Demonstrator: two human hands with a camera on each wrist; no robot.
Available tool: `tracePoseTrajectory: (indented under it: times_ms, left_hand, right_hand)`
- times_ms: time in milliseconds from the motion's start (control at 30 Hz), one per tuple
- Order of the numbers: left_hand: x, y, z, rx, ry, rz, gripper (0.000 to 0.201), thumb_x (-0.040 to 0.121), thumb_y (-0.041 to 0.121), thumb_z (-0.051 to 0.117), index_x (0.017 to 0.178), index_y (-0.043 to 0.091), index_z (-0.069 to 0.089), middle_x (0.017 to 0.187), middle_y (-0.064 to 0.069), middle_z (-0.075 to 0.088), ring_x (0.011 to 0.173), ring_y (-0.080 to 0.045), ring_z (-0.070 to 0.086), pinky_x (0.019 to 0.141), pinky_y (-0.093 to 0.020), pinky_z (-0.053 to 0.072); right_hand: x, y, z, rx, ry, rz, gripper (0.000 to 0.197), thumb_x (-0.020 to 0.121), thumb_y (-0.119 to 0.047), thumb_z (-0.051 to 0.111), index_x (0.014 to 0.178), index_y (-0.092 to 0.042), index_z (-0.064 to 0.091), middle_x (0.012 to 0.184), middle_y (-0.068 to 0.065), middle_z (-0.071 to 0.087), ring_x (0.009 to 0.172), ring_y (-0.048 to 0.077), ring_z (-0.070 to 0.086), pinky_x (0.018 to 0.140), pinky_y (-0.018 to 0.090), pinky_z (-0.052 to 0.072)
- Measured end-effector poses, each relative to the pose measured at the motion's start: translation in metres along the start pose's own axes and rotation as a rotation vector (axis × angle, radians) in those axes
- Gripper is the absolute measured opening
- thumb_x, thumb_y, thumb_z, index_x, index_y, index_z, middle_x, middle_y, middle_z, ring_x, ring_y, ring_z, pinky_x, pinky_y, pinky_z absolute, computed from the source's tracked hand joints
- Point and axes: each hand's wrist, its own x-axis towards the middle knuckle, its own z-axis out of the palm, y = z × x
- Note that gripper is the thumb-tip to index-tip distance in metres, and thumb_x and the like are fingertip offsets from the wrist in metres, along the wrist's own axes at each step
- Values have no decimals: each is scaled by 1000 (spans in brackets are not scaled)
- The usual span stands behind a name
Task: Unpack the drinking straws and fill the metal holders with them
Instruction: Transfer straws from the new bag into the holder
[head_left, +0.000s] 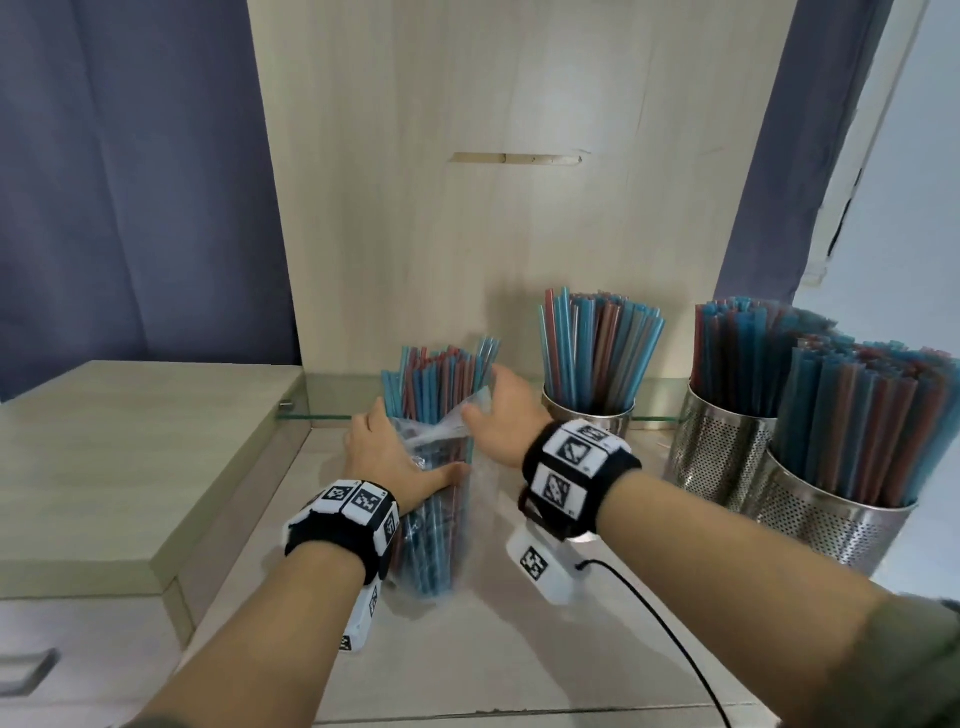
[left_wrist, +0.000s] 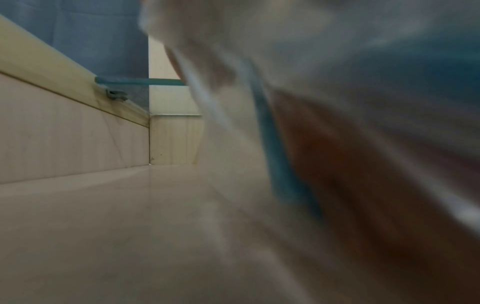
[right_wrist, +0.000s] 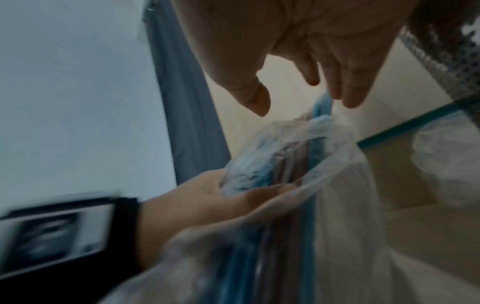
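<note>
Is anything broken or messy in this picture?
Nothing is spilled. One odd thing: the wooden back panel has a rough slot cut in it, with chipped edges. The straws in the plastic bag, gripped by the left hand, are just being unpacked, so the crumpled plastic is normal.

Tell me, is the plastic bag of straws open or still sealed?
Open: straws stick out above the clear bag, held by the left hand.
</note>
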Motion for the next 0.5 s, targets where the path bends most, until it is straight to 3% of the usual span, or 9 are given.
tracePoseTrajectory:
  times_ms: [67,133,233,333,400,500]
  left_hand:
    - [0,0,-1,-10,-23,-14,140,48,79,75,150,3,16,144,-15,38,133,-30,37,110,-45,37]
    - [0,-1,-1,-66,-37,-11,129,46,77,77,142,5,31,136,-12,48,123,-28,48,102,-45,46]
    - [-2,-1,-2,-96,-36,31,108,47,73,80,128,11,44,121,-6,53,107,-21,53,89,-37,52]
    - [-3,2,-5,-137,28,66,117,49,66,84,137,7,36,133,-9,48,120,-25,49,100,-42,47]
    - [-6,5,-8,-206,133,98,124,53,57,87,147,6,25,143,-10,40,131,-25,40,110,-42,38]
    - [-11,8,-13,-316,289,133,126,54,44,91,149,5,19,141,-9,37,131,-22,33,107,-31,29]
  right_hand:
    - [17,-2,3,95,12,181,53,97,-25,58,141,-1,38,130,11,56,114,26,57,85,29,45]
    - [31,1,7,165,-9,264,68,97,-30,59,149,-3,27,135,14,53,122,30,54,90,31,44]
    - [43,8,14,274,-20,313,83,87,-41,68,150,-5,29,145,13,48,128,31,51,105,40,43]
    - [43,11,19,383,-1,260,93,77,-49,76,149,-9,34,148,6,46,130,28,50,109,44,42]
    - [41,8,18,466,73,164,81,81,-39,78,145,-9,40,138,2,53,127,25,53,106,38,44]
    - [33,-5,11,556,135,-67,47,81,-22,81,121,-13,59,108,-4,69,103,14,67,90,27,54]
